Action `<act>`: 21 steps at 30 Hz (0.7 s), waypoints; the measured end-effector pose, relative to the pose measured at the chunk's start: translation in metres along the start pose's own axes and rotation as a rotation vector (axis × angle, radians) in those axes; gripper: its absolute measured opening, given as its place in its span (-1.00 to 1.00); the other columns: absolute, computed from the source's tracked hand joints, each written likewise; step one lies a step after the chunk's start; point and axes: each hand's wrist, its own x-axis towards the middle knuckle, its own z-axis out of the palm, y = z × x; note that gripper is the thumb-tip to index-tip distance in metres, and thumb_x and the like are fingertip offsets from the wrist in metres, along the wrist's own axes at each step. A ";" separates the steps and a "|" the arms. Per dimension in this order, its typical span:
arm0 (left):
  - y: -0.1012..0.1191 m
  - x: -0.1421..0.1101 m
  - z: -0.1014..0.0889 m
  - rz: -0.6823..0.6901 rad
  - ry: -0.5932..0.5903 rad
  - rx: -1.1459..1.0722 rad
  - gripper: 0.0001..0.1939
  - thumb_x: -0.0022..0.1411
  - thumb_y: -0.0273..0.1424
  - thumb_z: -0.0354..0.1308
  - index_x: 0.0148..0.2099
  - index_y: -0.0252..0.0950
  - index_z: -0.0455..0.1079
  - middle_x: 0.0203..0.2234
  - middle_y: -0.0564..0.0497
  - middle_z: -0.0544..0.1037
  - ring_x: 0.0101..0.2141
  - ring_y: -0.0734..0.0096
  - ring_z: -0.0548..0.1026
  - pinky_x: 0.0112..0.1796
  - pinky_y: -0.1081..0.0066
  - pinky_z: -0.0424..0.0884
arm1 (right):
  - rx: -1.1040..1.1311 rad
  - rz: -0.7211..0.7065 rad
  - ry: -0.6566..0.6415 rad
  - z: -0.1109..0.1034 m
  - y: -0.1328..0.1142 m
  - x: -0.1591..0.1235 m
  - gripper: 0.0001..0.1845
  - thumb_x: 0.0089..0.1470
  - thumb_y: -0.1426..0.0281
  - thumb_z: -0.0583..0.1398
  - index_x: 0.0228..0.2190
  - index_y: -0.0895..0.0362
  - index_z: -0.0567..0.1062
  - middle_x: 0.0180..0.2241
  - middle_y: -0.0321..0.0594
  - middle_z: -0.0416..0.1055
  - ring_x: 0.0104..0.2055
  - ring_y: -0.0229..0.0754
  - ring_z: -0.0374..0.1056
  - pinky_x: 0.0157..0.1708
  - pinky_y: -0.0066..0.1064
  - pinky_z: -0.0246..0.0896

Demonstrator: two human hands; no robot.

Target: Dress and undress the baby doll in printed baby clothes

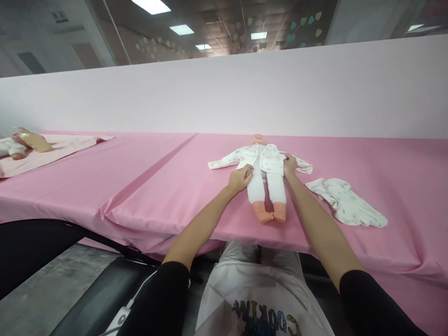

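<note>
A pink cloth [147, 186] covers the tabletop and hangs over its near edge, with a long crease running diagonally left of centre. At the far left, a pale pink blanket [75, 142] lies on it, bearing a doll in white clothing [10, 148], partly cut off by the view, and a yellowish object [37, 141] too unclear to identify. A plain white partition [224, 95] stands behind the tabletop. Above it, dark glass [196, 28] shows bright rectangular ceiling lights [182, 30] and heart-shaped decorations [303, 22]. At lower left are a black chair [101, 289], a white device with a round button [122, 316] on a white cable [142, 285], and grey floor [66, 270].
</note>
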 end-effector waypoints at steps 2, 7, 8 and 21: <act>-0.001 0.000 0.001 -0.006 0.001 0.005 -0.73 0.28 -0.31 -0.14 -0.12 -0.24 0.34 -0.67 0.12 0.31 -0.59 0.45 0.30 -0.47 0.46 0.15 | 0.091 0.013 -0.032 0.001 -0.007 0.003 -0.47 -0.27 0.60 -0.07 -0.30 0.21 0.55 -0.19 -0.14 0.50 -0.11 -0.13 0.36 -0.02 -0.27 0.17; -0.002 -0.001 -0.001 -0.023 -0.004 -0.034 -0.75 0.27 -0.31 -0.12 -0.12 -0.25 0.32 -0.69 0.14 0.25 -0.60 0.45 0.28 -0.48 0.45 0.15 | 0.271 0.041 -0.167 0.005 -0.019 0.007 -0.52 -0.29 0.57 -0.04 -0.35 0.21 0.56 -0.25 -0.16 0.52 -0.20 -0.17 0.39 -0.12 -0.33 0.26; -0.001 -0.001 -0.001 -0.021 -0.007 -0.051 -0.75 0.26 -0.29 -0.10 -0.11 -0.25 0.31 -0.69 0.15 0.23 -0.59 0.45 0.27 -0.47 0.45 0.16 | 0.292 0.054 -0.185 0.006 -0.019 0.008 -0.54 -0.28 0.56 -0.03 -0.36 0.20 0.56 -0.27 -0.17 0.52 -0.22 -0.17 0.40 -0.13 -0.33 0.27; 0.006 -0.001 0.000 0.001 -0.041 -0.157 -0.69 0.23 -0.20 0.01 -0.06 -0.26 0.27 -0.65 0.17 0.20 -0.56 0.45 0.27 -0.43 0.44 0.20 | 0.159 0.270 -0.094 -0.006 0.002 0.010 -0.64 -0.23 0.59 0.05 -0.38 0.20 0.55 -0.44 -0.18 0.49 -0.37 -0.16 0.38 -0.24 -0.30 0.31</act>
